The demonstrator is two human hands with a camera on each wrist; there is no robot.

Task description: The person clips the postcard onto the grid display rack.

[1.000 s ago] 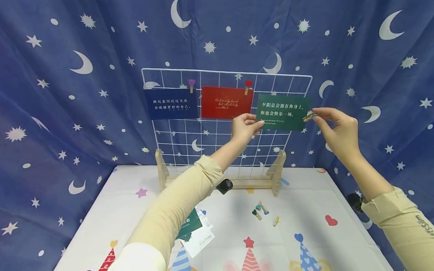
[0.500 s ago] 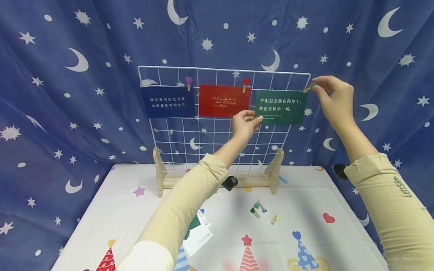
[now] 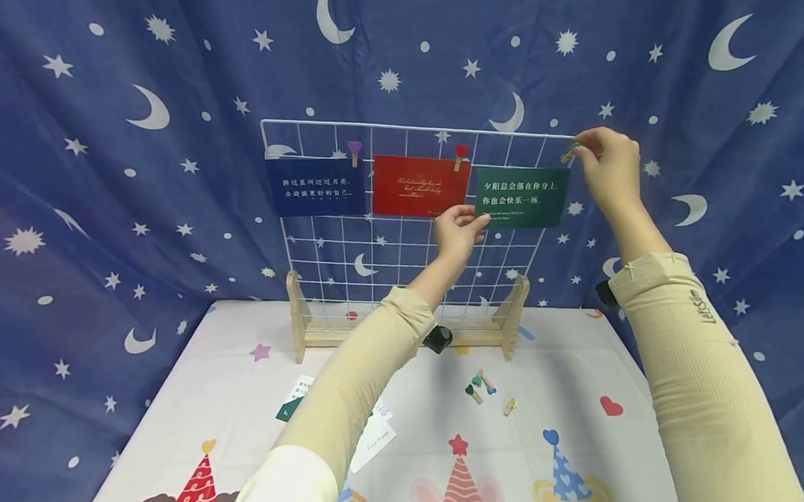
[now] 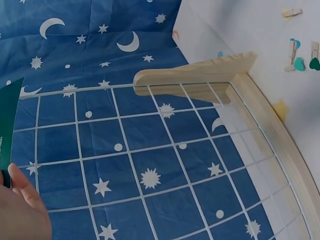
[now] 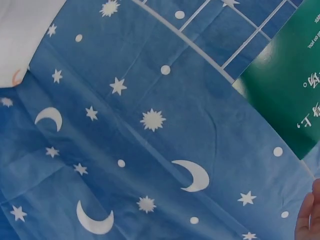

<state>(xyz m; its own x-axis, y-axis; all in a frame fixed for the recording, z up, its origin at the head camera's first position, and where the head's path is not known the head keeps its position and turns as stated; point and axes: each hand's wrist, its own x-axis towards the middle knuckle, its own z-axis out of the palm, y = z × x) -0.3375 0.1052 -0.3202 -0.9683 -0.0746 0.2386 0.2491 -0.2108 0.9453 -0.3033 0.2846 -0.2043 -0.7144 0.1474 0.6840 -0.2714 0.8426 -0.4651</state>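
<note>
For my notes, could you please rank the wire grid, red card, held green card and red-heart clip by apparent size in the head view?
Wire grid
Red card and held green card, about equal
Red-heart clip

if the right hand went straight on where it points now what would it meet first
Probably the white grid, near its upper right corner above the green card, pinched clothespin first; depth is unclear.

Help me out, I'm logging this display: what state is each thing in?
Wire grid: upright in wooden stand
Blue card: pegged to the grid
Red card: pegged likewise
Green card: pinched at lower left by the left hand
Held peg: pinched by the right hand near that card's upper right corner
Loose pegs: lying on the table
Loose cards: lying, partly hidden by the sleeve
</note>
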